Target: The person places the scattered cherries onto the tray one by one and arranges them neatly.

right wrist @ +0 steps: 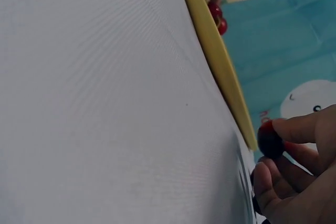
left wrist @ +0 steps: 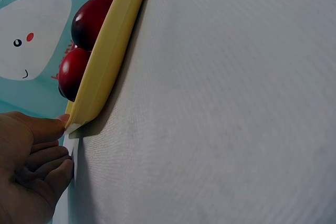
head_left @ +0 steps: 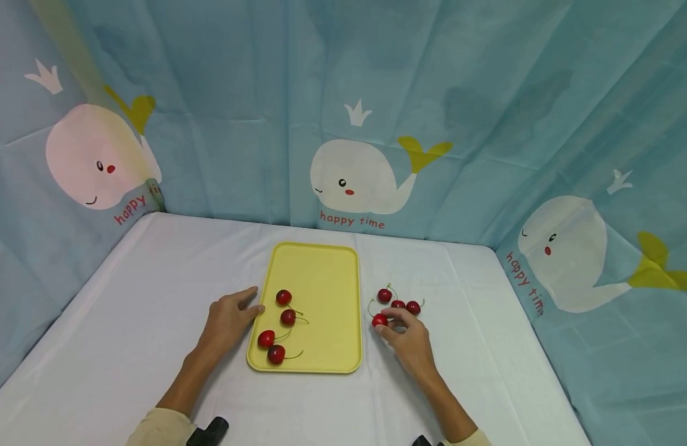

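Note:
On a yellow tray (head_left: pixel 332 297) lie several red cherries with stems, among them a dark red cherry (head_left: pixel 284 298) and a brighter cherry (head_left: pixel 266 339), along its left side. My left hand (head_left: pixel 227 323) holds the tray's left rim between thumb and finger; in the left wrist view the other fingers of this hand (left wrist: pixel 44 163) are curled below. To the right of the tray, my right hand (head_left: pixel 411 345) pinches a cherry (head_left: pixel 379 320) between thumb and fingertips. The right wrist view shows this cherry (right wrist: pixel 270 140) close up. Three more cherries (head_left: pixel 385 295) lie just beyond that hand.
A white cloth (head_left: pixel 488 347) covers the table under the tray. Blue curtains (head_left: pixel 231 124) printed with whales stand at the back and both sides. Black wrist devices (head_left: pixel 208 432) show at the bottom edge.

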Available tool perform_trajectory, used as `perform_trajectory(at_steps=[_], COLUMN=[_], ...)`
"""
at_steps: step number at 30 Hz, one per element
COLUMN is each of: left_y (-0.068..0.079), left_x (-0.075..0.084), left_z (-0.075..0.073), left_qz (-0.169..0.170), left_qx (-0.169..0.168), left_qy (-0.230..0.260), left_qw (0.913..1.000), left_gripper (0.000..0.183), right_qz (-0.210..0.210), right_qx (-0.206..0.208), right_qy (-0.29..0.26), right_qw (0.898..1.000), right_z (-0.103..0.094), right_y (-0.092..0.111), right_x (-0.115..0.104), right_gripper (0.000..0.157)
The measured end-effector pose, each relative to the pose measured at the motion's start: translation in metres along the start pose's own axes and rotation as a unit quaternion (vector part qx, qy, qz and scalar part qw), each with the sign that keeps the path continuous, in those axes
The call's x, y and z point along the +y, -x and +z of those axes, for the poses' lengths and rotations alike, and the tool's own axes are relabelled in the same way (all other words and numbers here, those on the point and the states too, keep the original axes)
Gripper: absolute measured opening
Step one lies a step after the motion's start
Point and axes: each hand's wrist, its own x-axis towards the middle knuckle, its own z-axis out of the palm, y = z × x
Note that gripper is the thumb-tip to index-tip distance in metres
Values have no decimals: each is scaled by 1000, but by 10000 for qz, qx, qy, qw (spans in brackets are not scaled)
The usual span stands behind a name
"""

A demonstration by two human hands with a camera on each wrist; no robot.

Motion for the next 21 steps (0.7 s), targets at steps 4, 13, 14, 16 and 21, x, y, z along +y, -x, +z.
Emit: perform_trajectory(at_steps=[4,13,14,16,21], left_y=[0,0,0,0,-1], left_x=[0,0,0,0,0], left_z=[0,0,0,0,0], left_qz=[3,-24,-26,-23,-32], left_qx=[18,23,29,34,27], left_qy=[3,1,4,0,-24], left_qw=[10000,10000,10000,10000,10000], left_gripper=[57,57,57,57,57], right_qz=[-131,-397,-405,-414,-445], right_qx=[-49,-285,-307,-356,-499], right_qy=[-175,-507,-525,-587,-785], right_qw=[9997,9975,9973,9968,9947], right_z=[2,11,12,14,20], right_y=[-2,-6,-6,-8,-10], right_x=[-2,-7,-8,-9,-11], right_gripper=[30,30,30,29,28])
